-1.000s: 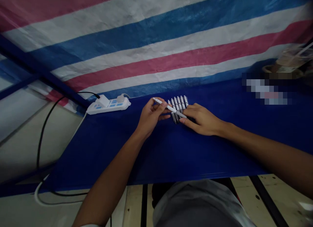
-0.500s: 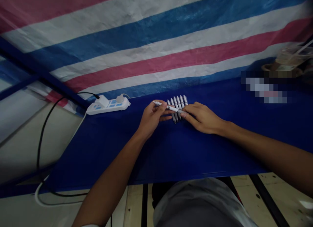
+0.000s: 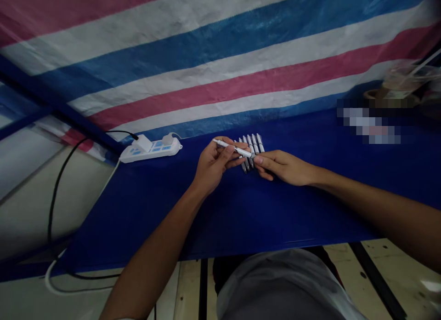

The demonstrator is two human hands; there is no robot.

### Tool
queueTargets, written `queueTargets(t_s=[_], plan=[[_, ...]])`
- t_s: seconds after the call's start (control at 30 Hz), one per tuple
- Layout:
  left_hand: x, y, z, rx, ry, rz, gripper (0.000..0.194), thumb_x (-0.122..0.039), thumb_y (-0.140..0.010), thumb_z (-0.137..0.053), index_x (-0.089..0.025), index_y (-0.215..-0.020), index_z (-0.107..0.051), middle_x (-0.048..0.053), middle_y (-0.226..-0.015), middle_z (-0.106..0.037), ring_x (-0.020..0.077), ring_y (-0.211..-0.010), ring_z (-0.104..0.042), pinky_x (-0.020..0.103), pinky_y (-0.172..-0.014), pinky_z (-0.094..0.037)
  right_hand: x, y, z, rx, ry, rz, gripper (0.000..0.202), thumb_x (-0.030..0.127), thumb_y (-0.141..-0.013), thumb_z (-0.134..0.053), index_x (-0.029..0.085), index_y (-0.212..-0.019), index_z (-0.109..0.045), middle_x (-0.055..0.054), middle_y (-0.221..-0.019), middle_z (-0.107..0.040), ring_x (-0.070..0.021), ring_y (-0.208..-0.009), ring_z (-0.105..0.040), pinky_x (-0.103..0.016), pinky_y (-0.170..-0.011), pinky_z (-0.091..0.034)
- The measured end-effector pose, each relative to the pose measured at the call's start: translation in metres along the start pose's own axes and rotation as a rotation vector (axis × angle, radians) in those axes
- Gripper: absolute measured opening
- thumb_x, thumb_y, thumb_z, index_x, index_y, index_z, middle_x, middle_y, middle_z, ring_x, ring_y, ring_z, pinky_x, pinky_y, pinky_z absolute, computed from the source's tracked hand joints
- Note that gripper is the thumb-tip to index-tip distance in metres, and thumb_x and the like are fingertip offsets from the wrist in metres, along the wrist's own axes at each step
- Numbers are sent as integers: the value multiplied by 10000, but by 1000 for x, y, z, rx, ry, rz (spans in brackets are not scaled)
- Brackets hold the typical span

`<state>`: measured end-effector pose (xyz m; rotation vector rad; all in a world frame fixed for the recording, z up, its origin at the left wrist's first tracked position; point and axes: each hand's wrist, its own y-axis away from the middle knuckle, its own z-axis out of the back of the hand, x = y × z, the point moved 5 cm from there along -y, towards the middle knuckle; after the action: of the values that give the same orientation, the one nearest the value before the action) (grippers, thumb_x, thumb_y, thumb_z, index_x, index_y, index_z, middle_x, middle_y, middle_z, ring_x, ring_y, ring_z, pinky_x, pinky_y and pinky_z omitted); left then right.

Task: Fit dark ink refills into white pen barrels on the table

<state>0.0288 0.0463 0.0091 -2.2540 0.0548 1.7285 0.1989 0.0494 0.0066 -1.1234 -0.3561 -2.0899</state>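
Observation:
A white pen [image 3: 244, 152] with a grey grip is held between my two hands, above the blue table [image 3: 275, 209]. My left hand [image 3: 217, 161] pinches its clicker half between thumb and fingers, the other fingers spread beneath it. At the grey tip end, the thumb and index finger of my right hand [image 3: 280, 167] close on the pen and hide its point. Just behind and beneath the hands, several similar white pens [image 3: 255, 144] lie side by side in a row, their grey ends towards me, partly covered by my fingers.
A white power strip [image 3: 151, 150] with plugs and cables lies at the table's back left. A clear plastic cup [image 3: 403, 83] stands at the back right, near a pixelated patch. Striped sheeting [image 3: 220, 85] hangs behind the table.
My right hand's thumb and index finger have shifted slightly left along the grey end, and its lower fingers now show below. The pen is still in both hands.

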Motion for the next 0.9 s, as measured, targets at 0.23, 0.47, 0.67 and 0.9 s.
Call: queueTargets(t_s=[0.23, 0.47, 0.67, 0.9], plan=[[11, 0, 4, -303, -68, 136, 215, -344, -943, -728, -177, -978, -597, 83, -1010, -804, 184, -910, -796, 284, -809, -653, 1, 0, 13, -210, 723, -80, 415, 489, -1054, -403, 193, -938, -670, -66, -755, -682, -203, -653, -565, -309, -606, -224], [-10, -2, 20, -280, -734, -203, 428, -409, -790, -856, -195, -1092, -640, 103, -1205, -730, 258, -1092, -715, 390, -923, -584, -8, -1, 13, -172, 357, -22, 404, 507, -1016, -471, 181, -923, -691, 5, -664, -617, -140, -554, -491, -276, -597, -316], [-10, 5, -5, 204, -1274, -440, 199, -385, -1004, -621, -247, -1106, -723, 62, -1094, -779, 259, -1092, -688, 409, -1019, -455, -9, 0, 10, -124, 252, -10, 504, 576, -1039, -363, 198, -812, -607, -1, -686, -601, -148, -595, -512, -280, -603, -359], [3, 6, -4, 318, -1305, -212, 348, -298, -1075, -377, -190, -903, -659, 52, -864, -727, 205, -787, -662, 318, -750, -461, -6, 4, 15, -231, 405, 113, 261, 420, -995, -535, 196, -1081, -636, -71, -933, -745, -211, -768, -667, -306, -685, -430]])
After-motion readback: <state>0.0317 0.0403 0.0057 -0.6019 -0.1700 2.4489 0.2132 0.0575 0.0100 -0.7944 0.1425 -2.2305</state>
